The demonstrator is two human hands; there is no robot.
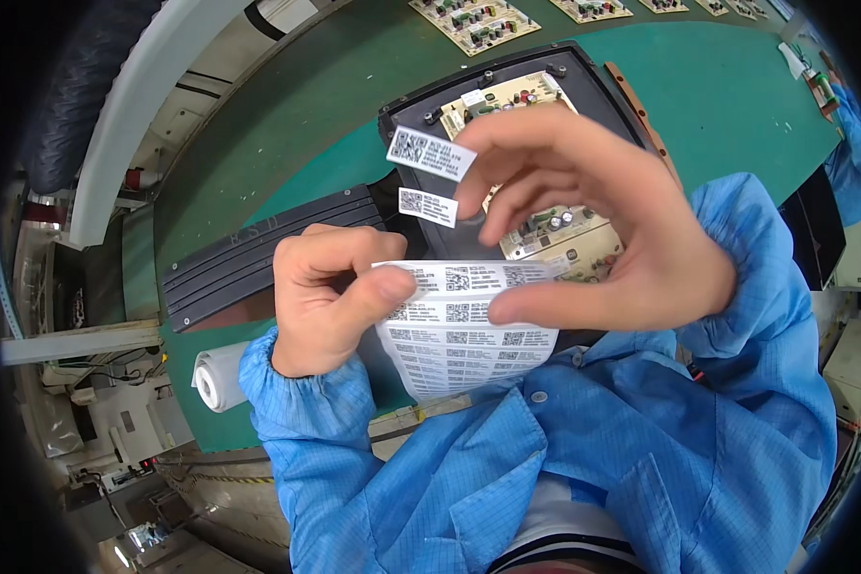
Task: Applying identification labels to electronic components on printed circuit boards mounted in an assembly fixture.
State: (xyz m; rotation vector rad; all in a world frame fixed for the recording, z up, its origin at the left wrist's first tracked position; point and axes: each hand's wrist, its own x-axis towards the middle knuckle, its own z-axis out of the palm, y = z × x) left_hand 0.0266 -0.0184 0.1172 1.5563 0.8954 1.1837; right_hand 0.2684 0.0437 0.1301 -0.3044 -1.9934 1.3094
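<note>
My left hand point(340, 297) pinches the top left edge of a white sheet of printed labels point(469, 349) between thumb and fingers. The sheet hangs in front of my chest, with rows of small square codes and text on it. My right hand point(603, 215) arches over the sheet's right side, thumb across its face. Two peeled white label stickers, an upper one point(432, 155) and a lower one point(428, 207), stick out from the right fingertips. Behind this hand, a circuit board point(517, 100) lies in a black tray point(416, 96), with more board below it, partly hidden.
The green table point(717, 86) carries several circuit boards point(476, 21) along its far side. A black ribbed bar point(273, 253) lies left of my hands, with a white roll point(222, 375) nearer me. A grey curved arm point(129, 115) rises at the left. Another person's blue sleeve point(856, 143) shows far right.
</note>
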